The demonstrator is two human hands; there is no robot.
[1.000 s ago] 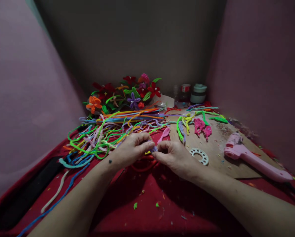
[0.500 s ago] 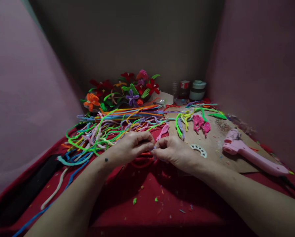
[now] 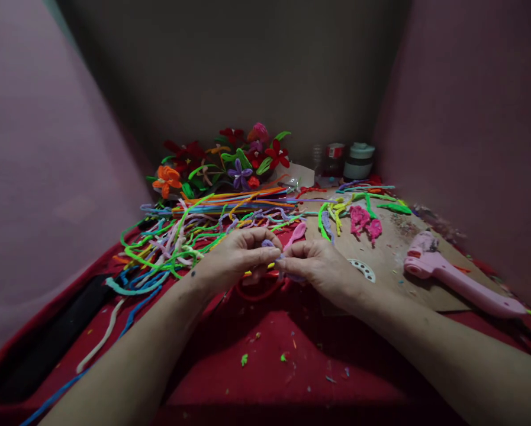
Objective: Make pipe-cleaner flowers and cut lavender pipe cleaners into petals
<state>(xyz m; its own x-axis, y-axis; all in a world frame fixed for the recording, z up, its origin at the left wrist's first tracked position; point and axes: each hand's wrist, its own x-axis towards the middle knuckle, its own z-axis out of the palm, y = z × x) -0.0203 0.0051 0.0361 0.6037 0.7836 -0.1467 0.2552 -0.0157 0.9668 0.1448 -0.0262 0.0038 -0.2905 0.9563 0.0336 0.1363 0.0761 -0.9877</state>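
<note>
Both hands meet over the red cloth at the middle. My left hand (image 3: 246,255) pinches a small purple fuzzy piece (image 3: 267,243), part of which shows above its fingers. From the right, my right hand (image 3: 321,266) grips the same purple piece with thumb and forefinger, the fingertips of both hands almost touching. A pink fuzzy loop (image 3: 296,232) lies just beyond the fingers. Below the hands is a red ring-shaped thing (image 3: 258,296), partly hidden, perhaps scissor handles.
Tangled coloured fuzzy stems (image 3: 176,248) lie at left, fuzzy flowers (image 3: 241,174) behind. A board (image 3: 392,284) at right bears a pink glue gun (image 3: 464,284), a white holed piece (image 3: 363,270) and pink pieces (image 3: 359,219). A lidded jar (image 3: 359,161) stands behind.
More of the purple piece now shows above my left fingers and below my right ones. My fingers have shifted slightly around it. The whole view has moved a little.
</note>
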